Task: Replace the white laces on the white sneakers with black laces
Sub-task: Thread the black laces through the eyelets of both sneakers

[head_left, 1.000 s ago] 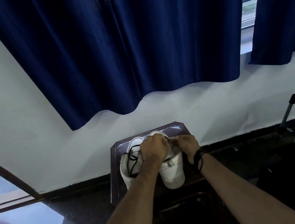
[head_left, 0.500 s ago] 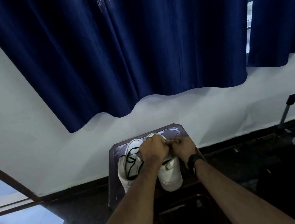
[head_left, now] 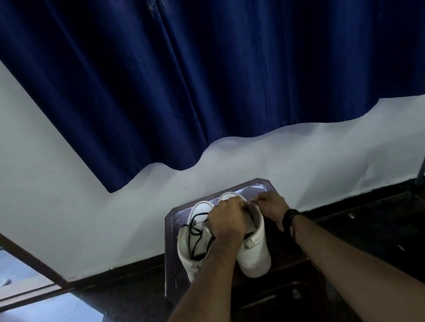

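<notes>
Two white sneakers (head_left: 254, 253) side by side on dark stool (head_left: 171, 237), heels toward near edge. Left sneaker (head_left: 192, 256): black lace (head_left: 194, 234) lies loose over it, apparently threaded, untied. Right sneaker: lacing hidden under hands. Left hand (head_left: 227, 224) and right hand (head_left: 271, 205) curled, fingertips meeting near far edge, seemingly pinching lace; colour unclear. Judgement: roughly halfway; right sneaker outstanding.
</notes>
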Motion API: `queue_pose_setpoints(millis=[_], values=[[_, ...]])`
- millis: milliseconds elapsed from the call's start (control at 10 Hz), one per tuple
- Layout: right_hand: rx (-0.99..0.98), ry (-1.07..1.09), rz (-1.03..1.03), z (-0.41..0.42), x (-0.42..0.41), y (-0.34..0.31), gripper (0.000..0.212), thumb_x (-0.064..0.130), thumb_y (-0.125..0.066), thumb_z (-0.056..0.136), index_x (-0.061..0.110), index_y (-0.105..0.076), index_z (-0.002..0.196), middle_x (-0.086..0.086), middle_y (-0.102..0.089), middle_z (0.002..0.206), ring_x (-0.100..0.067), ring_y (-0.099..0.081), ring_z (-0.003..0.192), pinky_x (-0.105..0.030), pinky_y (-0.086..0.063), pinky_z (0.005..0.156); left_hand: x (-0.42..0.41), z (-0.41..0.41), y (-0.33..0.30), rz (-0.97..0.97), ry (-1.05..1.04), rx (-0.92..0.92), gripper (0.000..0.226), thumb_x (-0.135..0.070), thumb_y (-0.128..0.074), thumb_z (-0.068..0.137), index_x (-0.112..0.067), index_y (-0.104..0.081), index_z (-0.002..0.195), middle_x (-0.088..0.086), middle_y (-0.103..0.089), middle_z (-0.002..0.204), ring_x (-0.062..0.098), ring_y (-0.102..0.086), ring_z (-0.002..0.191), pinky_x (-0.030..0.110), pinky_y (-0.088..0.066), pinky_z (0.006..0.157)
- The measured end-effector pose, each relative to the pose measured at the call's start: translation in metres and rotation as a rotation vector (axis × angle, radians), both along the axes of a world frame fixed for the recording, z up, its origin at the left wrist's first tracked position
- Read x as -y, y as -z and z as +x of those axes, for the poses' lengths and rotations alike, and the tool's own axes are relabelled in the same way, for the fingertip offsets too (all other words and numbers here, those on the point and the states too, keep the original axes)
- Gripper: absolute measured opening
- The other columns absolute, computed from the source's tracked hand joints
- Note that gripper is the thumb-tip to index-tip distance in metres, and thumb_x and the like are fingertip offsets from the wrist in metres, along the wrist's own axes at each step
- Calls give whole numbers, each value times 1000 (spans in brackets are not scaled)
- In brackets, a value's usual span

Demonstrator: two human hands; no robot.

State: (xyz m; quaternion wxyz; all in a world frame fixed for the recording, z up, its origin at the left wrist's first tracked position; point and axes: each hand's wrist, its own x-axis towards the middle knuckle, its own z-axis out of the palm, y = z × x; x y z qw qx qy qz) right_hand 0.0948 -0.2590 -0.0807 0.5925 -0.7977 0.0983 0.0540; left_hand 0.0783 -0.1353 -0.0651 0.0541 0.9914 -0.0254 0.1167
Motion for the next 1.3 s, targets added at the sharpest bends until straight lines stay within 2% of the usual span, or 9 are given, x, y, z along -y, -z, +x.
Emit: queue_pose_setpoints(millis=[200,300,400,500,600,900,1000,1100,1300], values=[[91,256,-135,7,15,-14,21,13,-53,92,2,-71,96,-19,-69,103,-35,-64,105,-37,-49,89,8,-10,-7,187,44,89,20,-24,-47,87,-21,-66,93,2,-70,95,24,-66,89,40,-35,88],[228,422,512,13,39,-44,17,12,-45,98,7,-58,87,-13,-63,82,-25,-64,67,-34,-54,65,8,-11,-8,182,35,70,18,-22,-47,83,-23,-63,91,0,-69,95,22,-65,89,42,-30,89],[263,162,421,14,58,-66,18,8,-40,96,15,-51,83,-5,-59,82,-9,-48,48,-20,-43,50,8,-11,-8,159,-1,87,16,-24,-50,82,-24,-64,90,-1,-69,97,22,-62,95,43,-28,88],[255,-361,-888,3,65,-72,22,34,-58,91,17,-62,105,-2,-64,103,-19,-64,92,-30,-49,78,7,-11,-8,171,-16,59,20,-25,-50,81,-24,-64,96,-2,-66,104,22,-56,103,43,-29,89],[177,-532,-1082,0,64,-70,21,36,-58,87,29,-72,101,3,-69,103,-20,-64,99,-32,-48,85,5,-9,-4,177,-42,59,28,-31,-51,82,-23,-64,105,0,-61,114,23,-49,113,46,-30,94],[325,161,1030,-4,71,-113,21,14,-43,101,16,-54,83,-3,-72,92,-19,-66,88,-28,-51,75,2,-5,6,146,-157,187,47,-41,-69,67,-20,-58,107,3,-54,105,25,-49,101,44,-34,86],[272,-147,113,-8,67,-110,16,11,-45,94,13,-58,85,-9,-73,87,-22,-50,54,-24,-40,48,2,-4,8,102,-189,185,47,-39,-70,67,-19,-55,107,3,-55,105,25,-51,101,43,-35,86],[196,-536,-1068,-8,64,-87,20,27,-51,92,16,-66,98,-11,-66,109,-29,-63,93,-32,-49,77,2,-3,11,72,-239,150,48,-39,-72,64,-19,-54,103,3,-57,100,25,-54,96,44,-36,81],[404,-176,-345,-8,68,-105,21,18,-55,95,15,-68,79,-1,-69,89,-19,-60,80,-23,-45,68,2,0,14,42,-262,76,42,-28,-69,72,-19,-49,108,0,-65,101,22,-64,92,45,-39,85]])
